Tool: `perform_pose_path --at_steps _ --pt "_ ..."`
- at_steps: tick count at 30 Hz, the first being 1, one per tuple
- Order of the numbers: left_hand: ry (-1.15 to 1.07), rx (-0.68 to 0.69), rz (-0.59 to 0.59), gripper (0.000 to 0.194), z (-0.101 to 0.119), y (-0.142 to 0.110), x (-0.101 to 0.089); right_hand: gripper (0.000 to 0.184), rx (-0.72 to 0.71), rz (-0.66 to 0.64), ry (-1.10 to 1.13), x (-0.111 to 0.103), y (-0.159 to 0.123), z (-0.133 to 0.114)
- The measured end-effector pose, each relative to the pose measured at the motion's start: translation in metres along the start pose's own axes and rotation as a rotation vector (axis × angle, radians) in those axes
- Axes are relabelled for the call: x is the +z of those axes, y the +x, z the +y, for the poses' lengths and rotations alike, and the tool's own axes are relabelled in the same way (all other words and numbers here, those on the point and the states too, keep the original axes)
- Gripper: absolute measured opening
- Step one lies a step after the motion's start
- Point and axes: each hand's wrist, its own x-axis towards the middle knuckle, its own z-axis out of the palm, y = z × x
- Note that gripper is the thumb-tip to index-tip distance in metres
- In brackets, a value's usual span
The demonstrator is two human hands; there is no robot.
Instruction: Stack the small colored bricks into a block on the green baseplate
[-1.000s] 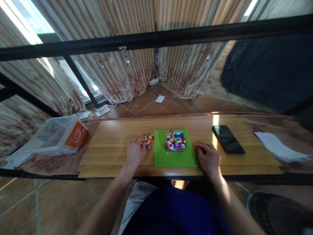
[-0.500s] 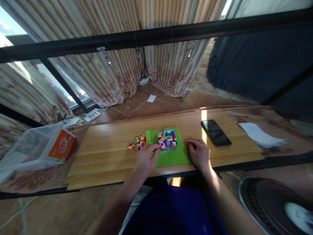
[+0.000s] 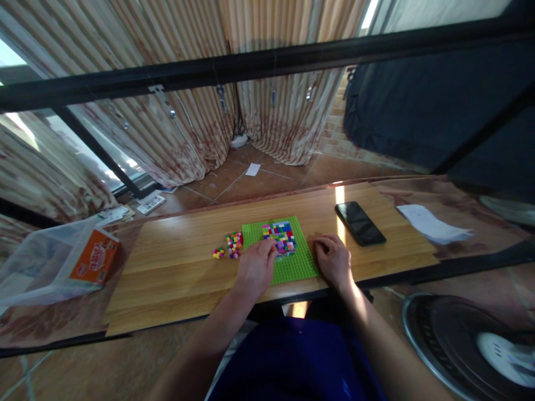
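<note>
A block of small multicoloured building bricks stands on a green baseplate. My left hand reaches over the plate's left side, thumb and forefinger pinched at the block's near left part. A small reddish building brick seems to be between those fingertips, mostly hidden by them. My right hand rests on the table beside the plate's right edge, its fingers curled in with nothing visible in them. Left of the plate lie a pile of loose bricks and a smaller cluster of bricks.
A black phone lies on the wooden tabletop to the right, with a white paper beyond it. At the far left stands a clear plastic bin with an orange label. A dark metal bar crosses behind the table.
My left hand has moved from the block's near left edge to over its near left part, covering some bricks. The right hand stays in place; the view has shifted slightly.
</note>
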Motion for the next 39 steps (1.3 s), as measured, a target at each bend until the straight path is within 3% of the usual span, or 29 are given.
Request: perform_pose_path --at_steps 3,10,18,25,39 --pt "0.066 -0.016 -0.021 0.008 0.000 0.003 0.002 0.026 0.008 -0.005 -0.008 0.000 0.000 0.000" --pt "0.233 0.191 -0.037 0.017 0.001 0.008 0.005 0.026 0.014 -0.003 -0.006 0.001 0.001 0.000" --pt "0.367 0.246 0.037 0.014 0.005 0.009 0.012 0.026 0.010 0.005 -0.008 0.001 0.001 -0.001" --pt "0.341 0.255 0.063 0.015 0.005 0.015 0.018 0.027 0.002 0.001 -0.009 0.000 0.001 0.000" --pt "0.281 0.293 0.254 0.012 -0.005 0.004 0.026 0.026 -0.007 0.005 -0.009 0.002 0.000 0.002"
